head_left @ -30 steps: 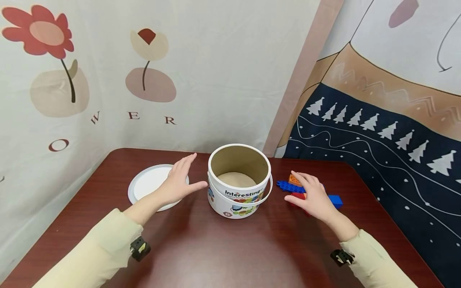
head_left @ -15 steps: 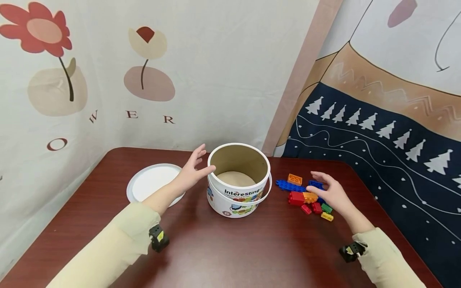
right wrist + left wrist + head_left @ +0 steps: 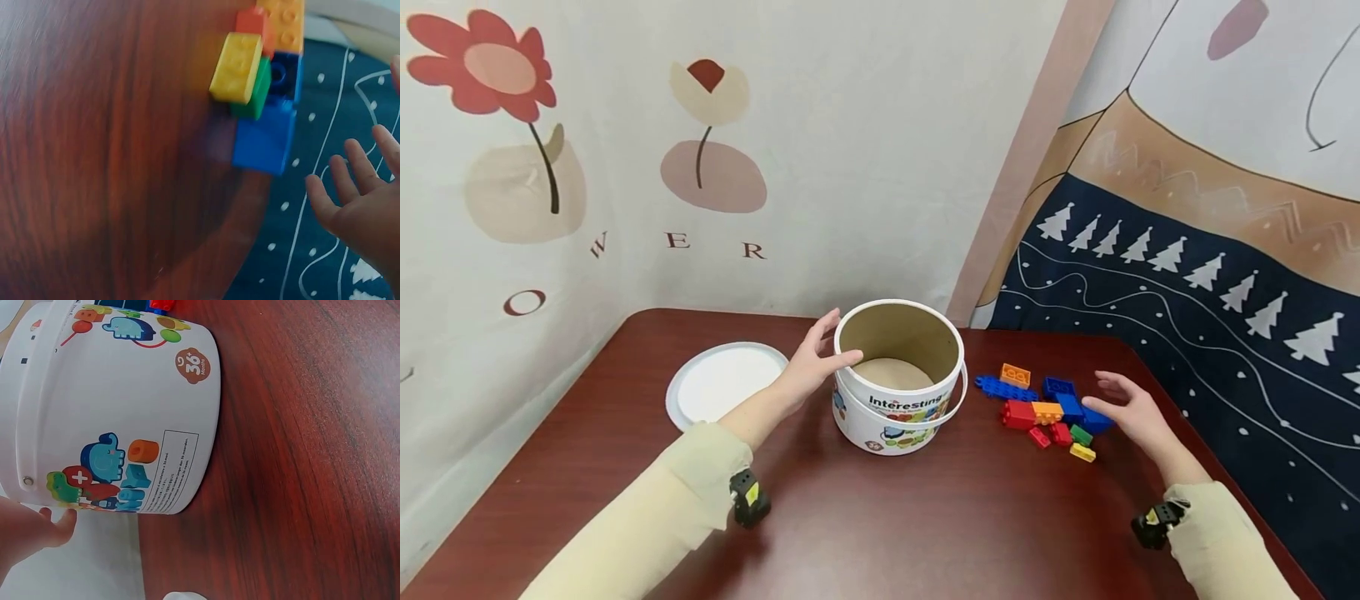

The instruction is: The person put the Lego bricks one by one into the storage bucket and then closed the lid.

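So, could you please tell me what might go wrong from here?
The left grip, beside the open white cylindrical plastic bucket, might push and tip it. The loose, multicoloured rectangular plastic bricks near the right grip could scatter if nudged. The bucket's curved white plastic handle, hanging in front, might snag.

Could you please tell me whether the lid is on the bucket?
No, the lid lies on the table, left of the bucket.
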The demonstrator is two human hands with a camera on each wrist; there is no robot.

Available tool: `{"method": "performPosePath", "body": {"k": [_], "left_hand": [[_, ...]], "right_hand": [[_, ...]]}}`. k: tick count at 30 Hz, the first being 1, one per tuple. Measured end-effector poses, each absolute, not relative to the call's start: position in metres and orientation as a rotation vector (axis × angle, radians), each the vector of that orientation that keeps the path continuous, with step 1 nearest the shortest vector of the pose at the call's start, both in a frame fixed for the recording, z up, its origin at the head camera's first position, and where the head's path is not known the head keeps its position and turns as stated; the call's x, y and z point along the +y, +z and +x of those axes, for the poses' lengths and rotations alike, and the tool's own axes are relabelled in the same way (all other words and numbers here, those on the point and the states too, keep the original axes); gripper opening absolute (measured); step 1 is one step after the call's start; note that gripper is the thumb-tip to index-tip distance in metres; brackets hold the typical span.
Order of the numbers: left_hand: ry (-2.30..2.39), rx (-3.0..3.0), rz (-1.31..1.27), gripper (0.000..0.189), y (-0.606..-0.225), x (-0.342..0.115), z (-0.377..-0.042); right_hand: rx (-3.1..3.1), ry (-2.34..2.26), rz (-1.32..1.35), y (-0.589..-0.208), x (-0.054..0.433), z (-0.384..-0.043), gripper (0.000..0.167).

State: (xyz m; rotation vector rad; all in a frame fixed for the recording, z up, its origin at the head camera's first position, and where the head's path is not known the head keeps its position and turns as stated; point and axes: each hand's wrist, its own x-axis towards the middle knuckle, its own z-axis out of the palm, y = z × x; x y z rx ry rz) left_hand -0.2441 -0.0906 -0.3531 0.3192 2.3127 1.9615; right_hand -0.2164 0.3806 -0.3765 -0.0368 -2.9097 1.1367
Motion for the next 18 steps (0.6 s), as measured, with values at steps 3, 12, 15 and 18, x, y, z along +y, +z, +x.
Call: {"method": "performPosePath", "body": {"k": [3, 12, 15, 18], "left_hand": [[1.97, 2.297, 0.304, 0.083, -0.356, -0.091, -0.244], [2.013, 2.296, 0.292, 0.08, -0.36, -0.09, -0.244], [2.031, 2.286, 0.305, 0.079, -0.361, -0.088, -0.243], [2.033, 2.286, 0.31, 0.078, -0.364, -0.087, -0.244]], "right_hand": [[-2.963, 1.146, -0.06, -0.384, 0.387, -0.217, 0.071], [-3.051, 1.16, -0.104, -0.403, 0.401, -0.223, 0.078], [-3.065, 1.159, -0.104, -0.407, 0.406, -0.221, 0.076], [-3.076, 1.139, -0.105, -0.409, 0.409, -0.219, 0.071]]}}
